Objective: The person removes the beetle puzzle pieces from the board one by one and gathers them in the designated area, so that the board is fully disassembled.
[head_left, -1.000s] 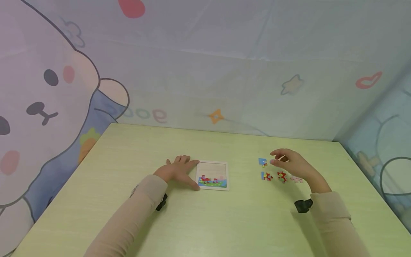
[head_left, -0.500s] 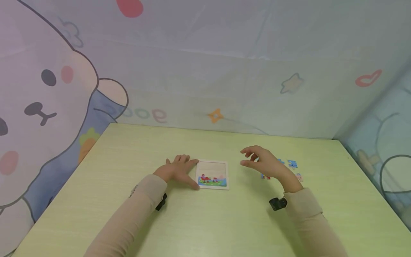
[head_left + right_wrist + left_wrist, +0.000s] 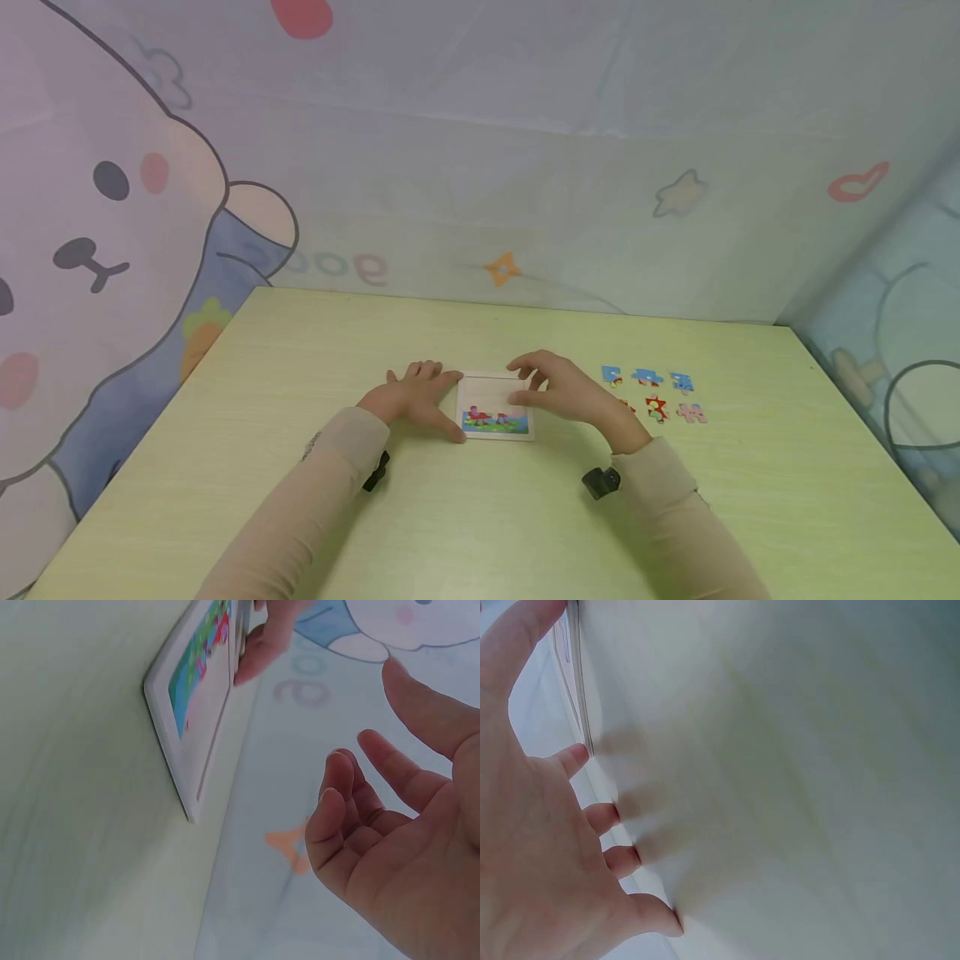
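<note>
A square white puzzle tray (image 3: 497,438) lies flat on the table, with a picture of red figures on green and blue along its lower part and bare board above. My left hand (image 3: 415,404) rests at its left side, fingers spread, thumb and forefinger touching the left corners. In the left wrist view the left hand (image 3: 547,847) has its fingertips on the tabletop. My right hand (image 3: 566,392) hovers over the tray's upper right side. Its thumb and forefinger stand apart, and the right wrist view shows nothing in the right hand (image 3: 420,840).
Several jigsaw pieces lie in two rows to the right, among them a blue piece (image 3: 682,382), a red piece (image 3: 657,408) and a pink piece (image 3: 692,412). The right hand partly covers one. A printed cloth backdrop (image 3: 450,167) stands behind the table (image 3: 465,517).
My right hand has moved left from above the loose pieces to the tray, uncovering most of the pieces. The left hand has stayed at the tray's left edge.
</note>
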The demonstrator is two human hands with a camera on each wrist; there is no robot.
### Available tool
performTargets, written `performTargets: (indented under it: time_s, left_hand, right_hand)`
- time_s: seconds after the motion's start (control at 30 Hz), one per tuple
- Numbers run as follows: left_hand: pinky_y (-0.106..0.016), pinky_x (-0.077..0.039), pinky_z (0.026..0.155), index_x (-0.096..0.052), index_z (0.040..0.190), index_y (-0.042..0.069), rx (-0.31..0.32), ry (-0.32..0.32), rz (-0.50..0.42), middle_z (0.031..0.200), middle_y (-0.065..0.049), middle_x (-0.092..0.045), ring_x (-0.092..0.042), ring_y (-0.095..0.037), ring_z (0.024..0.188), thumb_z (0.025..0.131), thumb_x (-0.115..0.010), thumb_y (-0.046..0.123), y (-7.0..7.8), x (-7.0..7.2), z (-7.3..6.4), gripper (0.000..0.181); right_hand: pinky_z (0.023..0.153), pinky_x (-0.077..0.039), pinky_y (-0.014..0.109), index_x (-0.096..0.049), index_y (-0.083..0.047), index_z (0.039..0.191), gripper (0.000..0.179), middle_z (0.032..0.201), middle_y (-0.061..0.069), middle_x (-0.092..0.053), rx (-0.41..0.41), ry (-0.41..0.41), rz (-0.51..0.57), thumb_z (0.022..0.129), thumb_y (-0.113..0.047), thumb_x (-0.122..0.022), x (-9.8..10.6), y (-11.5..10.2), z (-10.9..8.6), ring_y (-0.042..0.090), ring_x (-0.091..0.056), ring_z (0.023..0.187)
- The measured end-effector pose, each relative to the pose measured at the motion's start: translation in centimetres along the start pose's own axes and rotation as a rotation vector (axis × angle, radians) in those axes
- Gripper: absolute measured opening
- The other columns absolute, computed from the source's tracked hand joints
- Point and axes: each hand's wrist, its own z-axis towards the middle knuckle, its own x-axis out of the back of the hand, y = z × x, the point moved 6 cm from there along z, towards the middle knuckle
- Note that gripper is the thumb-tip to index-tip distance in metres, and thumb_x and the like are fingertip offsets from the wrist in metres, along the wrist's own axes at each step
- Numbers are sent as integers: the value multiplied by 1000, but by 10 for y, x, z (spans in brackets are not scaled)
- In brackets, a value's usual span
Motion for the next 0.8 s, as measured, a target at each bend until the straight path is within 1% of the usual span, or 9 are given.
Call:
performTargets:
  time_s: [0.1, 0.23, 0.33, 0.53, 0.7, 0.8]
  left_hand:
    - [-75, -5, 105, -25, 153, 23, -3, 1, 3, 158, -15, -15, -10, -39, 145, 71, -74, 63, 0, -1, 0, 104]
    - [-75, -5, 105, -25, 154, 23, -2, -4, 13, 158, -16, -15, -10, -40, 145, 71, -73, 63, 2, 0, -2, 103]
    - [-75, -5, 105, -24, 154, 23, 1, -10, 7, 159, -16, -14, -8, -40, 145, 72, -73, 63, 3, 1, -3, 103]
    - [-75, -5, 104, -24, 154, 25, -2, -12, 4, 159, -15, -14, -9, -39, 145, 72, -72, 63, 4, 1, -3, 102]
    - [-76, -5, 104, -25, 153, 25, -5, -12, 6, 158, -15, -15, -9, -38, 145, 72, -72, 63, 4, 0, -3, 102]
    - [-76, -4, 104, -25, 153, 24, -5, -12, -7, 158, -15, -14, -8, -38, 145, 72, -73, 61, 4, 0, -3, 102]
  right_hand:
    - [75, -48, 31, -56, 0, 126, 45, 114, 19, -58, 21, -23, 5, 89, -21, -71, -8, -6, 4, 19, -56, 89]
    - [79, -50, 32, -55, 3, 126, 47, 114, 20, -59, 40, -53, 19, 88, -19, -71, -19, -9, 11, 20, -60, 89]
    - [82, -51, 32, -55, 3, 126, 48, 113, 20, -59, 30, -71, 29, 87, -19, -72, -27, -8, 15, 20, -61, 90]
    - [82, -52, 31, -55, 2, 127, 48, 113, 17, -59, -1, -105, 59, 87, -17, -72, -41, -6, 21, 19, -61, 90]
    - [79, -51, 27, -56, 2, 125, 45, 109, 14, -60, 1, -118, 63, 86, -14, -73, -49, -7, 23, 17, -61, 88]
    - [79, -51, 26, -58, 2, 123, 43, 107, 13, -61, 1, -126, 46, 85, -12, -73, -52, -7, 24, 17, -61, 89]
